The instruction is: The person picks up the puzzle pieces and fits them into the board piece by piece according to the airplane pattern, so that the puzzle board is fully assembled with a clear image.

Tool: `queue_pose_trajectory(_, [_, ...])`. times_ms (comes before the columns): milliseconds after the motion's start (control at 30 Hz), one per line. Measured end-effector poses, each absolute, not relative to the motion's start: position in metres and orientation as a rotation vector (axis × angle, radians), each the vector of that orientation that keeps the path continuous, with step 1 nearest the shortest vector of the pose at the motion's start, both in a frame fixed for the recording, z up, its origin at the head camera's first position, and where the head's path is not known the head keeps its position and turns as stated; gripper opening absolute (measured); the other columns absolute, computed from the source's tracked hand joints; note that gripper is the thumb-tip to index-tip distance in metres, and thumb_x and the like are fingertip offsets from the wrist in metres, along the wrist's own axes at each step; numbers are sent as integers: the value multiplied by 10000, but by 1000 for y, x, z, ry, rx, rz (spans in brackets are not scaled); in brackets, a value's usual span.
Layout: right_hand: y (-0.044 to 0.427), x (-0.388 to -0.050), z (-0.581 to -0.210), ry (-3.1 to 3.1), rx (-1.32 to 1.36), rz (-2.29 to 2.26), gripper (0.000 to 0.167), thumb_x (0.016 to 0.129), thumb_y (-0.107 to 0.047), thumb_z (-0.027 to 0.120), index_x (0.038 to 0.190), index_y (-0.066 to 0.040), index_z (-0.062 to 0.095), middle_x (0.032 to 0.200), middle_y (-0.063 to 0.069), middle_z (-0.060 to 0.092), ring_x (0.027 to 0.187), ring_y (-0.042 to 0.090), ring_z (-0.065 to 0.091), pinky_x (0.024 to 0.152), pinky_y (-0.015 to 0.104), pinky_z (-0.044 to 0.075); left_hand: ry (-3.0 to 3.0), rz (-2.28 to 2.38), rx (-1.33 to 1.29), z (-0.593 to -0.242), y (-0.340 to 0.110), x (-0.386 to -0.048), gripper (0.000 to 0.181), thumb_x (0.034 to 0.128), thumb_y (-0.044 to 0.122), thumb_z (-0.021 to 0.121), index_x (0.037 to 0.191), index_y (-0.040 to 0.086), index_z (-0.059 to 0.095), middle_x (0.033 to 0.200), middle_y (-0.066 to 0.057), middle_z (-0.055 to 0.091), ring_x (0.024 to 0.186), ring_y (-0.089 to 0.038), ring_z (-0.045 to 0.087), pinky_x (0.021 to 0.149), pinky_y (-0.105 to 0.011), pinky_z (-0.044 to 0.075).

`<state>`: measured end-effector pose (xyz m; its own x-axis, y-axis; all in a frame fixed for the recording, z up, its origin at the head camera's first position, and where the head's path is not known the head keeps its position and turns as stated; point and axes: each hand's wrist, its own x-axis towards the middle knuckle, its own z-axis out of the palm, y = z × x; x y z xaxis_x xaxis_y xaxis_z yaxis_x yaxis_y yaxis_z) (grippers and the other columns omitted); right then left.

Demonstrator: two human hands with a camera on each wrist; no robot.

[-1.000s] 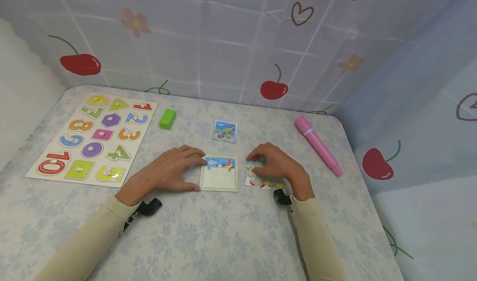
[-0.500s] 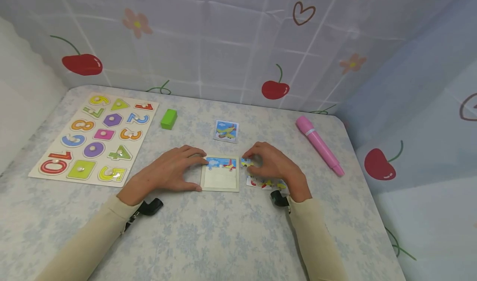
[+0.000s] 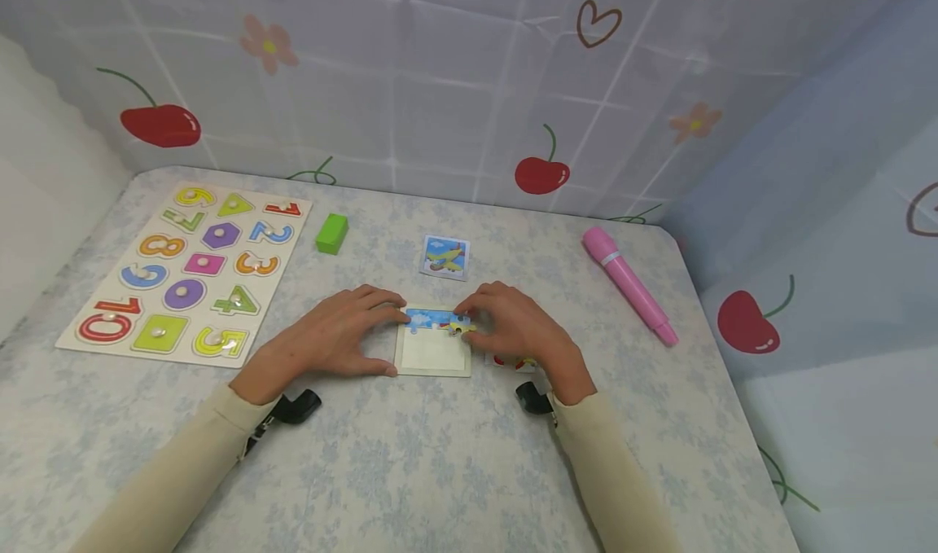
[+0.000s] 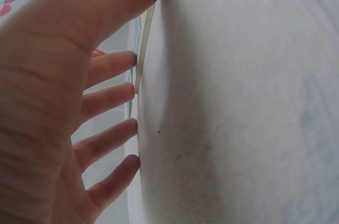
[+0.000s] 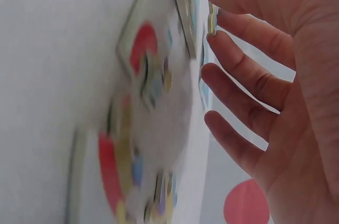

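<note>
Right hand (image 3: 516, 325) pinches puzzle piece (image 3: 460, 325) over tray (image 3: 432, 356), left hand (image 3: 333, 333) relaxed against its left edge, card (image 3: 444, 258) behind it, partly hand-obscured loose pieces (image 3: 524, 365) and pink microphone (image 3: 630, 284) right of it

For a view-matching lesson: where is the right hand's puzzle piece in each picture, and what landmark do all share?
Head: the puzzle piece is near centre, at the upper right of the tray.
Left wrist: it can't be made out.
Right wrist: at the top, right of centre, pinched by the right hand.
Shared landmark: the tray, in both wrist views' upper half.
</note>
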<state>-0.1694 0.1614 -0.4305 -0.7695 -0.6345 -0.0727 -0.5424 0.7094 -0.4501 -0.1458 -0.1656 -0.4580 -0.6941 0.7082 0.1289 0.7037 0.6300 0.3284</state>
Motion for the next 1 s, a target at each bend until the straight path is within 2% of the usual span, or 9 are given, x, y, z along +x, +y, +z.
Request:
queue_pose_trajectory(167, [149,-166,-432,2691,-997,-572,307,956,-253,818,1253,-177,795,1160,-44,700,1061,158,610,941,368,537,2818,574,1222,-458,-166,-146,768,828,673,852,1411,196,703,1513,-16,592,1383,-278,545,1069,-547,494])
queue_pose_trajectory(367, [135,-162,-438,2715,-1130,-554,294,944,-232,830,1228,-161,801,1089,-46,699,966,132,611,875,333,531,2815,593,1223,-458,-166,-146,780,830,671,851,1420,184,695,1516,-15,590,1384,-276,545,1062,-547,498])
queue_pose_trajectory(600, [124,-158,-439,2727,-1271,-559,287,950,-208,827,1224,-129,796,1114,-5,725,960,157,647,858,316,538,2828,601,1236,-459,-166,-146,789,813,673,865,1403,176,703,1507,-12,596,1371,-266,556,1049,-529,512])
queue_pose_trajectory(1000, [108,-151,-438,2776,-1283,-445,295,972,-249,820,1252,-161,797,1159,3,722,1087,208,649,974,410,529,2823,624,1240,-459,-167,-147,788,810,661,874,1399,165,708,1506,-14,601,1375,-267,564,1072,-528,501])
